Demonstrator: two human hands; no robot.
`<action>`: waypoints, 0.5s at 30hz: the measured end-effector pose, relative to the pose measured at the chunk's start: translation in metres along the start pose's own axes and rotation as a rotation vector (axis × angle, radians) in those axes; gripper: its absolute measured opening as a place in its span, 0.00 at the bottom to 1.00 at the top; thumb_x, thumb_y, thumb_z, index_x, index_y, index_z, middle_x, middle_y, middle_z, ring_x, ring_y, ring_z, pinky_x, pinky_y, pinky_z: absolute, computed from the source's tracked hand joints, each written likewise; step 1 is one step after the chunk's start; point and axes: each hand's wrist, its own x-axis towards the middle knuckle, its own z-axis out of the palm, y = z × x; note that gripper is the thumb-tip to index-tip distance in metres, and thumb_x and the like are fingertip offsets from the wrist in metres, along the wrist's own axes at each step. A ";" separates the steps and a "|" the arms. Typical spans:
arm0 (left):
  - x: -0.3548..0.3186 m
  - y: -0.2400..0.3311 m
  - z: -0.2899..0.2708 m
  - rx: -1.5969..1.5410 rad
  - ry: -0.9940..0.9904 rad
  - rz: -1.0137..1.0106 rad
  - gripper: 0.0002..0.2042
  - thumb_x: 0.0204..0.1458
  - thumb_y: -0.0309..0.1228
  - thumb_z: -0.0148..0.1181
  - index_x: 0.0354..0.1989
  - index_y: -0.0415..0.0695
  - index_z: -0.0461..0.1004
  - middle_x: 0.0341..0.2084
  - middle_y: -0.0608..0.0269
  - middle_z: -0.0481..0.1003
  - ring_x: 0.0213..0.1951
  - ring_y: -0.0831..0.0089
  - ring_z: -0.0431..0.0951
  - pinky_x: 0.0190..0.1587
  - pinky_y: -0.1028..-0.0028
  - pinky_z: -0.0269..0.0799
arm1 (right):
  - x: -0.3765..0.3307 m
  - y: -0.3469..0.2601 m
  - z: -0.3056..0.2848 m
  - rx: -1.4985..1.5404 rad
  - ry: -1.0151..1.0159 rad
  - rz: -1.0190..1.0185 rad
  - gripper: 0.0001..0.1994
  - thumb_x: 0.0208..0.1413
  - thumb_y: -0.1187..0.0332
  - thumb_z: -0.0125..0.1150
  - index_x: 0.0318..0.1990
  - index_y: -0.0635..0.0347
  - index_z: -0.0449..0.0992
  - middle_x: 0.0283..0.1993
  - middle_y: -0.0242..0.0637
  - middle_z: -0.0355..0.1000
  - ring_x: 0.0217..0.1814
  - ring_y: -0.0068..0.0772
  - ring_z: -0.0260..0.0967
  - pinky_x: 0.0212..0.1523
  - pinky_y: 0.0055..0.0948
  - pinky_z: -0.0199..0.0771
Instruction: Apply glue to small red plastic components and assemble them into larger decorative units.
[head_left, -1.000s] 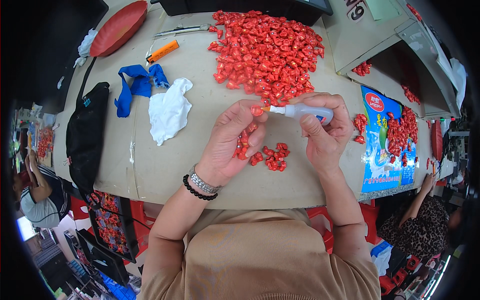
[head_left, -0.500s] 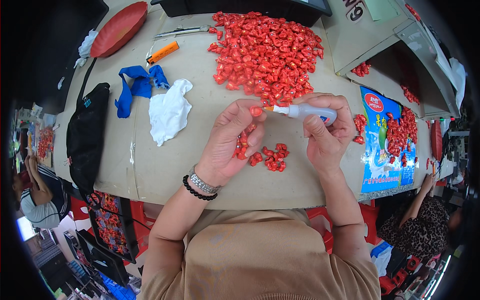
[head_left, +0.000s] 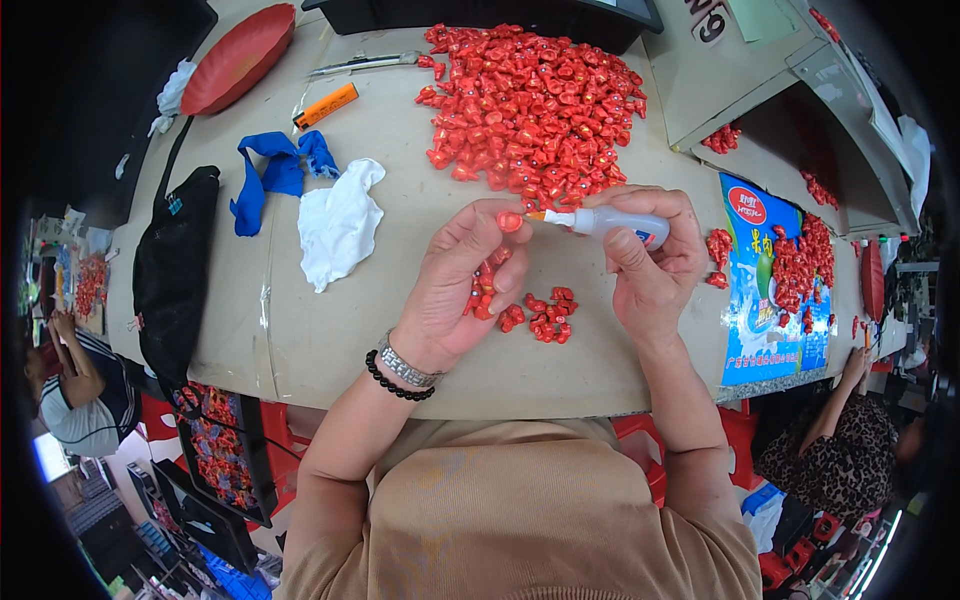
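Small red plastic piece (head_left: 509,221): pinched at the fingertips of the left hand (head_left: 455,290), raised just above the beige tabletop (head_left: 330,330) and turned toward the glue nozzle, which puts its face where the tip can reach it.
Left grip: thumb and forefinger closed tight on the piece; the other fingers curl loosely below, and a few more red pieces show by the palm, though whether they are held or lie on the table I cannot tell.
Small white squeeze bottle with an orange nozzle (head_left: 605,222): lying nearly level across the right hand (head_left: 650,265), its tip touching or almost touching the pinched piece.
Right grip: fingers wrapped fully round the bottle body, thumb pressed on its side, a hold that suits squeezing.
Big heap of red plastic pieces (head_left: 530,105): piled on the table just beyond both hands, within easy reach as stock.
Little cluster of red pieces (head_left: 545,315): set apart near the table's front edge, below the hands, kept clear of the heap.
White crumpled cloth (head_left: 340,220): to the left of the left hand, close enough for wiping.
Blue fabric strip (head_left: 275,170): beside the cloth, farther left.
Orange utility knife (head_left: 325,105): lying well beyond, near a red oval tray (head_left: 235,60).
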 end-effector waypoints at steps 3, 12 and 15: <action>0.000 0.001 0.000 0.000 0.007 0.002 0.11 0.59 0.36 0.51 0.45 0.44 0.71 0.35 0.64 0.74 0.21 0.79 0.64 0.13 0.83 0.57 | 0.000 -0.001 0.000 0.007 0.015 0.003 0.09 0.53 0.79 0.57 0.41 0.64 0.68 0.41 0.45 0.74 0.43 0.30 0.73 0.44 0.26 0.73; 0.000 0.002 0.001 0.007 0.016 0.023 0.12 0.59 0.37 0.52 0.46 0.44 0.70 0.35 0.65 0.74 0.21 0.80 0.64 0.13 0.83 0.56 | -0.001 0.000 -0.002 -0.005 -0.026 -0.029 0.09 0.53 0.80 0.57 0.41 0.65 0.68 0.42 0.46 0.73 0.44 0.31 0.72 0.45 0.27 0.73; 0.000 0.002 0.002 0.018 0.028 0.031 0.13 0.59 0.37 0.52 0.46 0.44 0.70 0.34 0.65 0.74 0.21 0.80 0.63 0.13 0.83 0.55 | 0.000 0.000 -0.001 -0.005 -0.033 -0.049 0.09 0.53 0.80 0.57 0.41 0.66 0.68 0.42 0.46 0.73 0.44 0.31 0.72 0.45 0.27 0.73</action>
